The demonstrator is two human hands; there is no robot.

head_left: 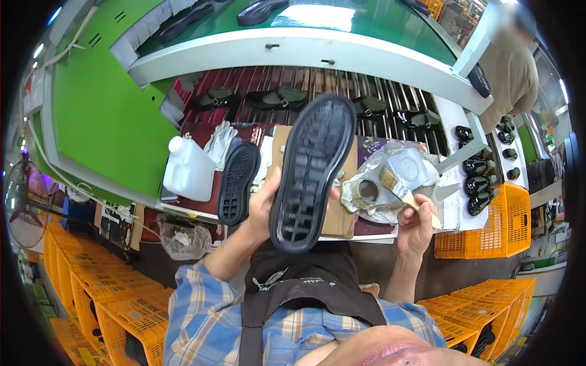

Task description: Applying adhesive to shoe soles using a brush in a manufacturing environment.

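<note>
My left hand (265,204) grips a black shoe sole (310,174) by its edges and holds it up in front of me, its ribbed, gridded inner side in view. In my right hand (417,224) is a flat paintbrush (400,189) with a pale wooden handle, its bristles up beside a small round pot (368,190) wrapped in clear plastic. A second black sole (238,183) lies on the bench to the left of the held one. Brush and held sole are apart.
A white plastic jug (188,171) and white gloves (221,146) sit at the bench's left. Behind, black shoes (278,97) rest on a roller rack under a green conveyor (366,18). Orange crates (488,222) stand at right; a person (510,73) works beyond.
</note>
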